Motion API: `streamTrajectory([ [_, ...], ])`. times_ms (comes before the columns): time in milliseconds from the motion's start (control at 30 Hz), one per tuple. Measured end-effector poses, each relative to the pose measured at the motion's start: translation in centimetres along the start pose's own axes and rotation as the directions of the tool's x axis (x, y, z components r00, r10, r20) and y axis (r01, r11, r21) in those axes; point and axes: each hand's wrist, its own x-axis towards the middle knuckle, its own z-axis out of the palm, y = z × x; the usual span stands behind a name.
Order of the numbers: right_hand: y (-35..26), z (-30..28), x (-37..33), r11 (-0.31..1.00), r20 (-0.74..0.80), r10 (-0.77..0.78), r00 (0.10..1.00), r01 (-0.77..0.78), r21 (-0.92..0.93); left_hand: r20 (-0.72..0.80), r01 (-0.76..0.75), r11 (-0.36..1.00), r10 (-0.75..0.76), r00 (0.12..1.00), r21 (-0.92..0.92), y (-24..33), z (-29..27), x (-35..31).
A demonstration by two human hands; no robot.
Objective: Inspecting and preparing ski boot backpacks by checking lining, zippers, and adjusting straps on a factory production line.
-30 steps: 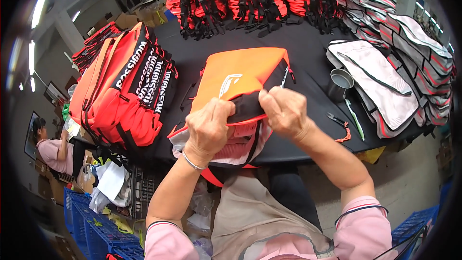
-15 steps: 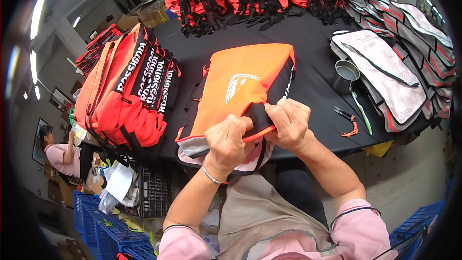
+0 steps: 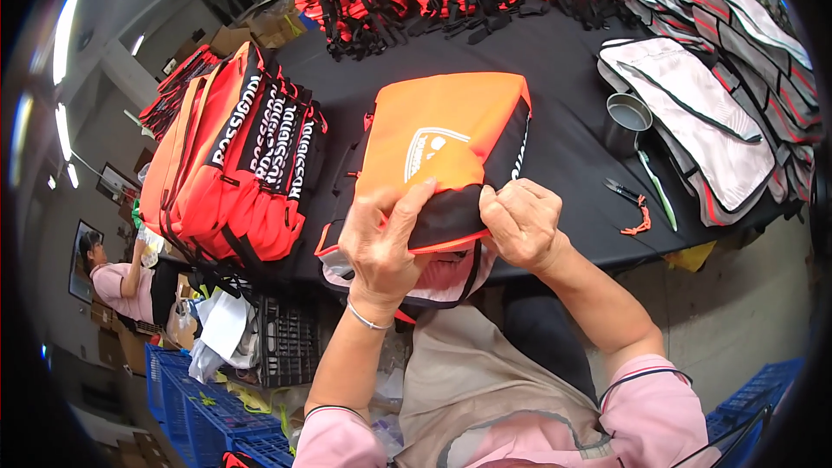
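Clutching orange bag [image 3: 438, 130], right grip [image 3: 524, 224] hiding held edge.

The right hand [image 3: 524, 224] grips an orange bag's [image 3: 420, 130] black edge; the left hand [image 3: 381, 241] touches it; red bags [image 3: 217, 182] lie stacked leftward on the desk [image 3: 559, 69].

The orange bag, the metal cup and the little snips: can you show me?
Orange bag [image 3: 451, 160]: head view, on its orange panel.
Metal cup [image 3: 620, 138]: head view, on its outer side.
Little snips [image 3: 625, 192]: head view, on the handles.
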Motion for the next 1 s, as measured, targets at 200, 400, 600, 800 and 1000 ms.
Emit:
streamTrajectory([
  [200,-0.2,0.1,0.1,0.995,-0.054,-0.100,0.994,0.100,0.003,0.052,-0.078,0.997,0.078,0.996,-0.002,-0.5,0.0,0.3],
  [400,-1.8,0.5,-1.1,0.999,0.008,-0.002,1.000,0.002,0.043,0.035,0.019,1.000,-0.018,0.999,-0.015,-0.5,0.4,-0.9],
  [600,-1.4,0.0,-1.1,0.985,-0.049,0.171,0.984,-0.169,0.046,0.038,-0.038,0.994,0.042,0.998,-0.098,0.5,0.6,-1.6],
  [800,-2.0,0.4,-1.0,0.982,-0.075,0.189,0.979,-0.188,0.019,-0.028,-0.118,0.985,0.116,0.993,-0.127,0.7,0.2,-1.9],
  [1000,-2.1,0.7,-1.5,0.981,-0.122,0.195,0.973,-0.194,0.016,0.020,-0.032,0.983,0.036,0.999,-0.179,1.8,-0.4,-2.1],
])
